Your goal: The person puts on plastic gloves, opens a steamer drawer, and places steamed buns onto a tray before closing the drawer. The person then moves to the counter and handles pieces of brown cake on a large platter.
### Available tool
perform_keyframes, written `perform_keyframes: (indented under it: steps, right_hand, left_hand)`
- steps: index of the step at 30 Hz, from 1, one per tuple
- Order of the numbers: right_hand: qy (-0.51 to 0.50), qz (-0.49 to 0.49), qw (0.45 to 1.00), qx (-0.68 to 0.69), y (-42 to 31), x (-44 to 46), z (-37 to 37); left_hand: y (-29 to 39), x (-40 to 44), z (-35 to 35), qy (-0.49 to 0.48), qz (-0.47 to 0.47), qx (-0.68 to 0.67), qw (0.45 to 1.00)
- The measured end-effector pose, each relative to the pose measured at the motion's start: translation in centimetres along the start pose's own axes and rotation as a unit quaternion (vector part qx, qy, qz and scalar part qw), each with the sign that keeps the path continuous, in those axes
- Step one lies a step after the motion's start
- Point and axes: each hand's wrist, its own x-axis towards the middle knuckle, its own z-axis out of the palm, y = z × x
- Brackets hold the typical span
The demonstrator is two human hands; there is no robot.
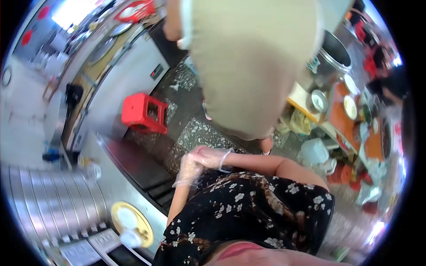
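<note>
My left hand (188, 170) and my right hand (214, 158) meet in front of my waist, both in thin clear plastic gloves. They are clasped together, fingers closed against each other, and I see no object in them. Where the palms touch is hidden. The patterned black dress (248, 208) I wear lies just below them. Beyond the hands, a red plastic stool (141, 113) stands on the speckled floor (195, 137).
A person in a beige garment (248, 66) stands close ahead. To the left are a white chest-like unit (128, 71) and a metal counter with a yellow plate (117, 213). At right, a table (339, 111) holds bowls beside a large metal pot (326, 68).
</note>
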Motion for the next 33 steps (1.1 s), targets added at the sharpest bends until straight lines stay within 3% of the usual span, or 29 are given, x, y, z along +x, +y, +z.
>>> perform_keyframes:
  steps: [2,3,5,7,8,11,13,15,18,19,20,21,25,26,27,30,33]
  right_hand:
    - [0.012,-0.067,0.995,-0.078,-0.9,1.1,2.4]
    - [0.02,0.0,0.994,-0.104,-2.6,4.8,-6.5]
    - [0.115,-0.135,0.98,-0.089,0.0,7.0,-5.6]
    - [0.13,-0.087,0.985,-0.068,1.1,6.9,-5.3]
    - [0.195,-0.089,0.975,-0.051,1.6,6.6,-5.3]
    - [0.243,-0.003,0.97,-0.006,-0.5,3.3,-6.0]
    - [0.339,0.014,0.938,0.063,-1.0,1.9,-4.3]
    - [0.48,-0.039,0.877,0.003,-0.3,1.5,-3.0]
    - [0.561,0.053,0.822,0.08,-2.0,-1.7,-1.2]
    - [0.598,0.06,0.796,0.072,-2.5,-2.7,-0.7]
    - [0.649,0.005,0.757,-0.072,-1.0,-3.1,-0.4]
    - [0.662,0.063,0.741,-0.088,-1.4,-4.8,0.0]
    - [0.742,0.159,0.645,0.092,-2.5,-12.0,3.5]
    - [0.747,0.156,0.64,0.089,1.2,-13.1,5.1]
    - [0.765,0.217,0.603,0.066,0.4,-14.9,6.2]
    - [0.777,0.188,0.584,0.139,1.2,-19.5,9.2]
    - [0.819,0.211,0.518,0.127,3.6,-22.1,11.6]
  left_hand:
    - [0.4,-1.4,-2.7,-0.034,-0.019,-0.013,0.999]
    - [0.0,8.1,-3.5,0.009,0.017,-0.026,0.999]
    - [-0.4,9.4,-4.3,-0.03,0.038,-0.04,0.998]
    - [-2.8,10.6,-3.1,-0.105,0.027,-0.074,0.991]
    - [-4.7,12.1,-2.2,-0.145,0.07,-0.102,0.982]
    - [-2.5,15.5,-2.1,-0.32,0.122,-0.08,0.936]
    - [-2.8,17.5,-1.5,-0.396,0.147,-0.079,0.903]
    - [-1.2,19.4,-0.4,-0.491,0.291,0.0,0.821]
    - [2.6,19.7,2.4,-0.557,0.378,0.021,0.739]
    - [3.1,19.4,3.8,-0.561,0.414,0.005,0.717]
    - [3.1,19.2,5.7,-0.553,0.456,0.01,0.697]
    - [3.7,18.5,7.7,-0.549,0.479,0.007,0.685]
    - [10.0,13.3,13.0,-0.553,0.53,-0.003,0.643]
    - [11.3,12.0,14.4,-0.591,0.502,0.004,0.632]
    - [12.9,10.5,15.8,-0.604,0.511,0.007,0.612]
    - [14.7,6.9,20.7,-0.665,0.509,0.027,0.546]
    - [16.2,4.2,25.1,-0.686,0.543,0.094,0.476]
